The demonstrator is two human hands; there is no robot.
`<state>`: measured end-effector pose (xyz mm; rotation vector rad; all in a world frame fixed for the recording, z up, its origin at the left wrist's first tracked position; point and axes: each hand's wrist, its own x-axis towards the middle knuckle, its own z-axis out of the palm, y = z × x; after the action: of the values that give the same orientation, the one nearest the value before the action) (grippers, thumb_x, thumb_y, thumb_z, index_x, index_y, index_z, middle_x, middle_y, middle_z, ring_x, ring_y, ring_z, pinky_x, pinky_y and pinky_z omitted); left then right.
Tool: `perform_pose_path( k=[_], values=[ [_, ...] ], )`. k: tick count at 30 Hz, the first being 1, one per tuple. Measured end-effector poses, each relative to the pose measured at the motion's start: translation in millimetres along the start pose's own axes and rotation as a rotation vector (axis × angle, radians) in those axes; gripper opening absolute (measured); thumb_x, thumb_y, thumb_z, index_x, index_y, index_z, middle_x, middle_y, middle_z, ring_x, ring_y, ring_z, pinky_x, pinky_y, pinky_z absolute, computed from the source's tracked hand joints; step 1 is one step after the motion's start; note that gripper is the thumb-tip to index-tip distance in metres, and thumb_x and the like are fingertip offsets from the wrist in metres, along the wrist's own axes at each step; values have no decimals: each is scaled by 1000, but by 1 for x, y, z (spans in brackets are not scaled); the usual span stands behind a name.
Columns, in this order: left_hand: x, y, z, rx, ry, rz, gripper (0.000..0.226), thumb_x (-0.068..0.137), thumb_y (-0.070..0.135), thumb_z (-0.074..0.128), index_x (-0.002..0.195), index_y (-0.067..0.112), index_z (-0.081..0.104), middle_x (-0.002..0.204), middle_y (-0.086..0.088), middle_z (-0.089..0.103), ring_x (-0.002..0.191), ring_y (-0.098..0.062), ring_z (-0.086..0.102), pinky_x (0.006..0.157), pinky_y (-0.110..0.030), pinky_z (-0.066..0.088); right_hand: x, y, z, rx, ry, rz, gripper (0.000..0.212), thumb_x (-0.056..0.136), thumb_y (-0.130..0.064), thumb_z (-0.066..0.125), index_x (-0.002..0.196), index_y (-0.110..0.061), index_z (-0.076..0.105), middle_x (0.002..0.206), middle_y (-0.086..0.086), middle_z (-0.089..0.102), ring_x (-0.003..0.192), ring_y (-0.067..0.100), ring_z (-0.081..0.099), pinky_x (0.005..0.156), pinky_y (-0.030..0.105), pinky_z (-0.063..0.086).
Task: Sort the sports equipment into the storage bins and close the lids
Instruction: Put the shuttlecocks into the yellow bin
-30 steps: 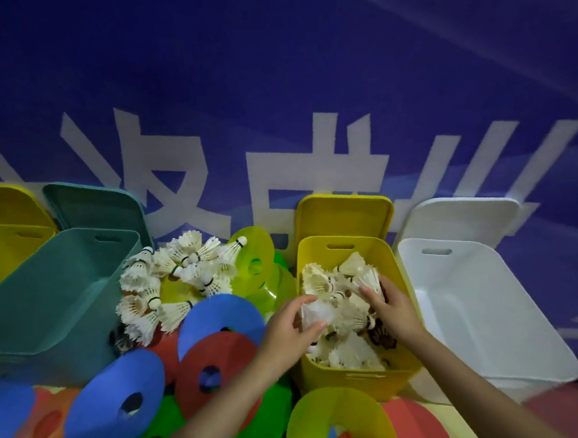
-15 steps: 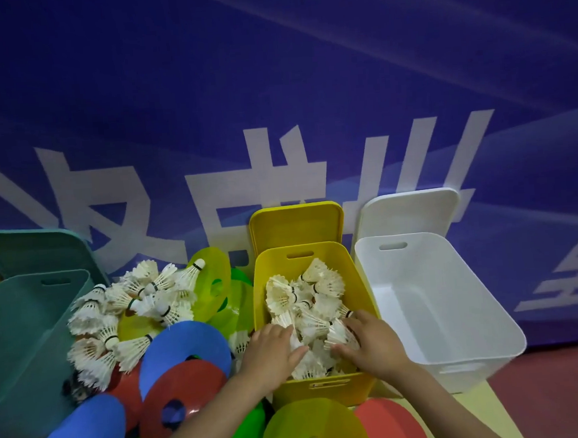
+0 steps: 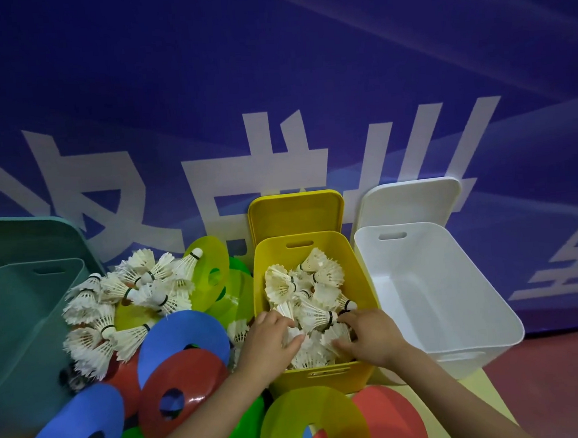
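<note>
- Yellow bin (image 3: 321, 375), head view: hard glossy plastic, rounded corners, slot handle in the far wall, partly filled with shuttlecocks (image 3: 306, 286); its lid (image 3: 295, 213) stands upright behind it, not closed.
- Left hand (image 3: 270, 345) sits over the bin's near-left rim, fingers loosely curled down onto the feathers; cannot tell whether it actually pinches one.
- Right hand (image 3: 371, 341) is inside the near-right corner, fingers bent into the pile, touching feathers and a dark cork band; grip not clear either.
- Loose shuttlecock pile (image 3: 123, 309) lies left of the yellow bin, between it and the teal bin (image 3: 22, 343); white feather skirts, frayed edges, round cork tips with black bands.
- Progress, judged: early to middle. One batch of shuttlecocks is binned, about as many are outside.
- White bin (image 3: 433, 297), right of yellow and touching it, looks to hold nothing; matte white lid (image 3: 413, 200) leans behind it.
- Teal bin shows no contents in its visible part; teal lid (image 3: 25, 237) behind it.
- Flat disc markers with centre holes are all unsorted: blue disc (image 3: 183, 335), red disc (image 3: 186, 380), translucent yellow-green disc (image 3: 312, 422) in front of the yellow bin; smooth, thin, flexible-looking plastic.
- Left to do: remaining shuttlecocks, all discs, all lids.
</note>
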<state>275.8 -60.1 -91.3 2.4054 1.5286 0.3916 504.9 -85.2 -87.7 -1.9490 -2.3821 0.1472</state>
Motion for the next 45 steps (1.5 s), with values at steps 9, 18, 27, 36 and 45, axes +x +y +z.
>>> perform_pose_path(
  k=[9,18,27,36,45],
  values=[
    [-3,-7,1,-163,43,56,47,98,41,38,141,22,41,138,5,46,130,-11,34,109,-30,31,-2,-5,-5,90,2,-2,45,85,-58,45,103,-23,68,97,-1,64,89,17,57,72,32,44],
    [-26,-57,-32,-604,190,-30,29,97,19,50,124,27,55,120,16,46,101,8,52,80,-9,45,26,-52,-17,449,147,33,31,94,-38,54,119,-22,64,110,-7,62,96,8,55,76,21,40],
    [-41,-162,-61,-542,331,-229,30,96,14,50,124,24,56,115,11,48,108,-6,51,86,-26,49,112,-150,-21,477,130,-153,29,91,-32,55,112,-16,68,108,2,66,99,16,58,79,25,41],
    [-27,-258,-90,-414,391,-448,36,92,20,56,128,18,54,124,-4,50,108,-20,54,88,-36,48,193,-259,10,454,-12,-154,42,90,-37,58,123,-11,60,118,10,61,109,24,56,91,33,44],
    [3,-293,-88,-437,114,-425,70,86,41,63,146,32,28,142,-1,36,128,-18,40,104,-35,39,224,-285,60,341,-2,-86,39,89,-38,57,124,-19,54,123,4,53,115,24,50,85,36,47]
  ],
)
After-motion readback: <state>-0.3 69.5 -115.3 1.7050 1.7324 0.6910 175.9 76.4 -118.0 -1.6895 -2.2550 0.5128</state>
